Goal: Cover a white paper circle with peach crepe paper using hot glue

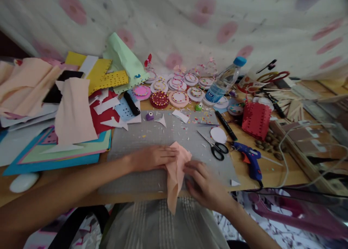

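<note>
A peach sheet of paper [176, 173] lies bent over the near edge of a grey cutting mat [152, 136], its lower end hanging off the table. My left hand [153, 157] rests on the mat with its fingers laid flat against the paper's left side. My right hand [202, 182] is curled at the paper's right edge, fingers pinching it. Black-handled scissors [214, 147] lie on the mat just right of the paper, beside a white paper oval [218, 135].
A blue glue gun [250, 160] lies right of the mat, its cord trailing off. A red perforated box [256, 120], a water bottle [223, 82], several decorated paper discs [176, 89] and a black marker [226, 125] sit behind. Coloured paper stacks [62, 125] fill the left.
</note>
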### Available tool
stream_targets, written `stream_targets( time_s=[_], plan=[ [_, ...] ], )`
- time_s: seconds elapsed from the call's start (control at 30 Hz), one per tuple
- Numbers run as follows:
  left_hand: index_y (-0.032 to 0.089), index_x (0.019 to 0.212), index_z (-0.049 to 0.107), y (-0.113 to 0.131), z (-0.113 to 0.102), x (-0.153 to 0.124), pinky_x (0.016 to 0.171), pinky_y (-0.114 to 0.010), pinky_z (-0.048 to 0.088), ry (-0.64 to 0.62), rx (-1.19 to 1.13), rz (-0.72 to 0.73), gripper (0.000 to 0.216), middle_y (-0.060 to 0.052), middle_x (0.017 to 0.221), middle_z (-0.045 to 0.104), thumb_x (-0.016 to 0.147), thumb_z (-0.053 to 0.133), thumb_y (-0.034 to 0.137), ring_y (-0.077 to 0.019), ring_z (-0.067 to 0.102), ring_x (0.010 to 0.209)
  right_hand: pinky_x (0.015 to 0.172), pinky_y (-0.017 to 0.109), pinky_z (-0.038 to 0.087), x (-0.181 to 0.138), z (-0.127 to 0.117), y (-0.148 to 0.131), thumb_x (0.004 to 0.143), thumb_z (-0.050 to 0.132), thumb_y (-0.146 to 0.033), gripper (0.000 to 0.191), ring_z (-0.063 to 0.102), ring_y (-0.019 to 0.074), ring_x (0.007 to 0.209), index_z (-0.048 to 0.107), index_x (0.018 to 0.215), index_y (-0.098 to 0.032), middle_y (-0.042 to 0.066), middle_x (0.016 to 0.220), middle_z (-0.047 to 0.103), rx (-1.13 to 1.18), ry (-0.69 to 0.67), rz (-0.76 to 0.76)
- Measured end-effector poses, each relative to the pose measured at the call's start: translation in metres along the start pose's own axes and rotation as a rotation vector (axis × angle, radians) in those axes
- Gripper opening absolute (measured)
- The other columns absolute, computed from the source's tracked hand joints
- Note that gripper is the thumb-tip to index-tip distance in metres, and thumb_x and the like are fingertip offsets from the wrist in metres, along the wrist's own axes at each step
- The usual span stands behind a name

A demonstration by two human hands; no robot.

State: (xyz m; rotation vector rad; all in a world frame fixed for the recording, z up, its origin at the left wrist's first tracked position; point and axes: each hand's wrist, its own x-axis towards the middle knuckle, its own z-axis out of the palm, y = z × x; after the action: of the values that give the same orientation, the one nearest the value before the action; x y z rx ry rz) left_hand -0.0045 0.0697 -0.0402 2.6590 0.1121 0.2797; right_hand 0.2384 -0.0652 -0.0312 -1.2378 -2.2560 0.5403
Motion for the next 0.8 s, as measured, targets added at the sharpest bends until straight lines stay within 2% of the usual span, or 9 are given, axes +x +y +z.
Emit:
stream_targets(
  time_s=[0.13,0.23,0.3,0.4,0.53,0.67,0.8],
  plan=[
    [0.013,0.135,0.052,0.000,0.006,-0.002,0.116,-0.039,0.035,0.044,-0.018,-0.007,0.039,-0.016,0.142,0.054,0.097,0.051,0.021,-0.0201,0.042,0.139,0.095,0.050,0.050,-0.005,0.029,-0.009,0.082,0.062,-0.019,0.053,0.052,0.0306,0.120,0.044,0.132,-0.015,0.018,0.124,0.057,-0.058,0.076,0.017],
    [0.013,0.138,0.050,0.002,-0.003,0.000,0.116,-0.039,0.035,0.022,-0.092,0.000,0.042,-0.016,0.142,0.053,0.097,0.051,0.022,-0.0205,0.041,0.140,0.096,0.051,0.050,0.000,0.043,-0.012,0.084,0.061,-0.024,0.055,0.052,0.0316,0.123,0.045,0.136,-0.015,0.019,0.127,0.057,-0.118,0.146,0.034],
    [0.013,0.139,0.049,0.003,-0.012,0.003,0.115,-0.039,0.037,0.015,-0.176,0.007,0.044,-0.015,0.143,0.053,0.095,0.050,0.016,-0.0210,0.041,0.140,0.099,0.050,0.049,0.002,0.048,-0.015,0.088,0.055,-0.020,0.054,0.049,0.0309,0.128,0.044,0.140,-0.017,0.017,0.132,0.057,-0.168,0.157,0.043],
    [0.017,0.137,0.053,0.003,-0.020,0.006,0.113,-0.039,0.040,0.027,-0.269,-0.003,0.048,-0.013,0.142,0.055,0.090,0.047,0.008,-0.0208,0.045,0.137,0.104,0.049,0.045,0.001,0.051,-0.018,0.092,0.045,-0.012,0.057,0.043,0.0274,0.136,0.038,0.148,-0.020,0.012,0.139,0.057,-0.202,0.124,-0.007],
    [0.022,0.131,0.059,-0.001,-0.019,0.009,0.111,-0.040,0.042,0.035,-0.298,-0.020,0.044,-0.011,0.140,0.057,0.091,0.048,0.007,-0.0204,0.049,0.135,0.103,0.047,0.048,-0.002,0.049,-0.018,0.099,0.038,-0.019,0.052,0.047,0.0236,0.134,0.032,0.151,-0.018,0.009,0.135,0.061,-0.155,0.113,-0.123],
    [0.022,0.131,0.060,-0.003,-0.017,0.010,0.112,-0.040,0.041,0.021,-0.307,-0.024,0.039,-0.011,0.139,0.058,0.095,0.048,0.011,-0.0200,0.047,0.136,0.103,0.045,0.049,-0.002,0.047,-0.018,0.102,0.035,-0.021,0.049,0.049,0.0219,0.133,0.033,0.150,-0.017,0.008,0.133,0.063,-0.148,0.119,-0.153],
    [0.020,0.130,0.060,-0.005,-0.020,0.011,0.113,-0.040,0.040,0.003,-0.287,0.002,0.038,-0.013,0.137,0.060,0.095,0.047,0.012,-0.0200,0.046,0.137,0.107,0.043,0.048,0.004,0.045,-0.023,0.102,0.032,-0.018,0.045,0.044,0.0210,0.138,0.040,0.147,-0.016,0.008,0.139,0.057,-0.194,0.068,-0.164]
  ],
)
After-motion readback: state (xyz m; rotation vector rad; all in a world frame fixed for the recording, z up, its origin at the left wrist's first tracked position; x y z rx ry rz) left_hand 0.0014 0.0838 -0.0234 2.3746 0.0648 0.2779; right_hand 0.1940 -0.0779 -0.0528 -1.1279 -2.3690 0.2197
